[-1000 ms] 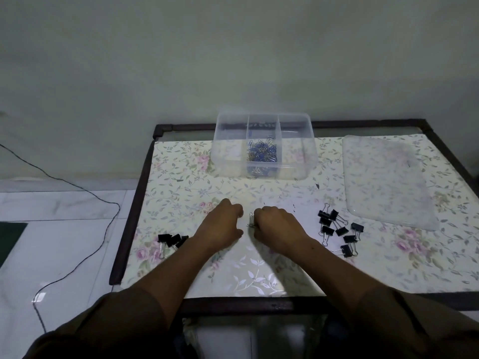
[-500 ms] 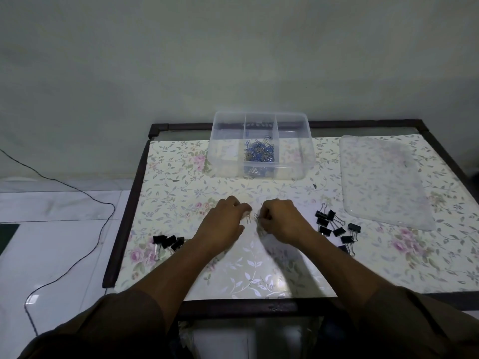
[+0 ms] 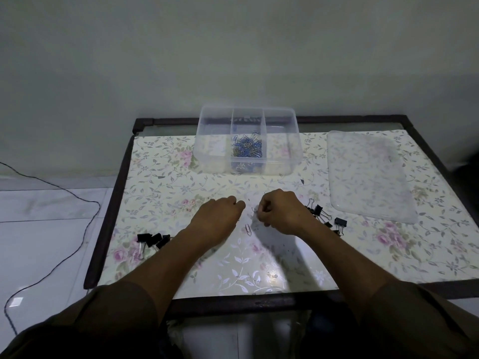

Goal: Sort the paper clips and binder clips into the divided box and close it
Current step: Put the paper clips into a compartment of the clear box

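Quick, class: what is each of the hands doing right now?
Left hand: fingers curled, whether it holds anything cannot be told.
Right hand: pinching a paper clip.

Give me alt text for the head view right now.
Two hands meet mid-table: the right hand pinches a small wire paper clip, the left hand curled beside it. Behind stands a clear plastic divided box, blue paper clips in its middle compartment; black binder clips lie loose.

blue paper clips [image 3: 247, 147] in clear box [image 3: 294, 141] middle
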The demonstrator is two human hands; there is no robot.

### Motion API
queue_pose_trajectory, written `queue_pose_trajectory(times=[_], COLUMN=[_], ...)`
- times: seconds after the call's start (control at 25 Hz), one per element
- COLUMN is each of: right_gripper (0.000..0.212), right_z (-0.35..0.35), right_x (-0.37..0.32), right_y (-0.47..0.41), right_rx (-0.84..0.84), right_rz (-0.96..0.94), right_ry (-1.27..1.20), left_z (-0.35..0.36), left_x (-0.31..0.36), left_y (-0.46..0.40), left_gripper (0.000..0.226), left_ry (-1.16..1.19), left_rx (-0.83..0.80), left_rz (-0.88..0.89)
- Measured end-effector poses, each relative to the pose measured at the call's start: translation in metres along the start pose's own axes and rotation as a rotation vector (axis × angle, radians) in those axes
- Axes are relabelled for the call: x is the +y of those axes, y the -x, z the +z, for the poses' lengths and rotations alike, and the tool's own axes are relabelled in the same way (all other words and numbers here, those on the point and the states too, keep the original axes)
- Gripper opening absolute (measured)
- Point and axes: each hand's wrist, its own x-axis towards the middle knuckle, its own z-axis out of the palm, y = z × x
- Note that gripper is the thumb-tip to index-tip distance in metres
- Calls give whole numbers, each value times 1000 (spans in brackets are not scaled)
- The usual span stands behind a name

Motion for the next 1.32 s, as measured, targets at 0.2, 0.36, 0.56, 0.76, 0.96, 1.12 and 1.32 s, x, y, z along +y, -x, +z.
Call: queue_pose_trajectory(times=[0.2, 0.36, 0.56, 0.76, 0.96, 1.12, 1.32], right_gripper=[9, 9, 10, 8, 3, 5, 6], right_z=[0, -2, -2, -14, -63, -74, -66], right_x=[3, 6, 8, -5, -37, -48, -36], right_y=[-1, -1, -3, -1, -42, -89, -99], right_rx=[15, 14, -2, 55, 321, 386, 466], right_rz=[-16, -7, 0, 16, -9, 1, -27], right_ry=[12, 8, 9, -209, -435, -291, -22], left_z=[-1, -2, 3, -18, -72, -87, -77], left_x=[8, 14, 16, 12, -20, -48, -51], left_y=[3, 0, -8, -2, -58, -112, -117], left_gripper=[21, 17, 17, 11, 9, 9, 21], left_ry=[209, 114, -2, 348, 668, 556, 567], left_rx=[-70, -111, -47, -5, 332, 310, 303], left_rz=[123, 213, 285, 65, -215, -259, -290])
